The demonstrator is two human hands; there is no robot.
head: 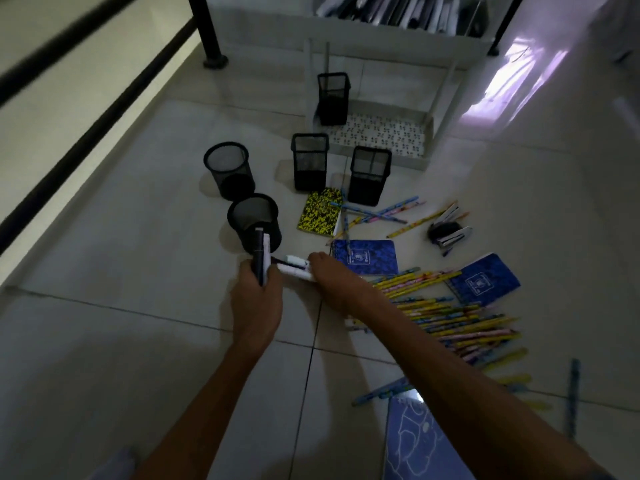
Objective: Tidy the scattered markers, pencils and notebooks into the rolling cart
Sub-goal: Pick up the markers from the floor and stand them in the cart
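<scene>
My left hand [255, 299] grips a few upright markers [261, 252], one dark and one white, just in front of a round black mesh cup [254, 220]. My right hand [332, 277] lies over white markers [294, 266] on the floor and holds them. A big pile of coloured pencils [450, 310] lies to the right, partly under my right forearm. Two blue notebooks [365, 256] [483, 278], a yellow-black notebook [320, 211] and a larger blue one [415, 441] lie on the tiles. The white rolling cart [381, 136] stands at the back.
Another round mesh cup [228, 169] and two square mesh cups [310, 161] [369, 174] stand on the floor; a third square one [333, 98] stands on the cart's bottom shelf. More pencils [377, 214] and a heap of dark and white markers [448, 230] lie right of the cups. A black post [209, 32] rises at the back left.
</scene>
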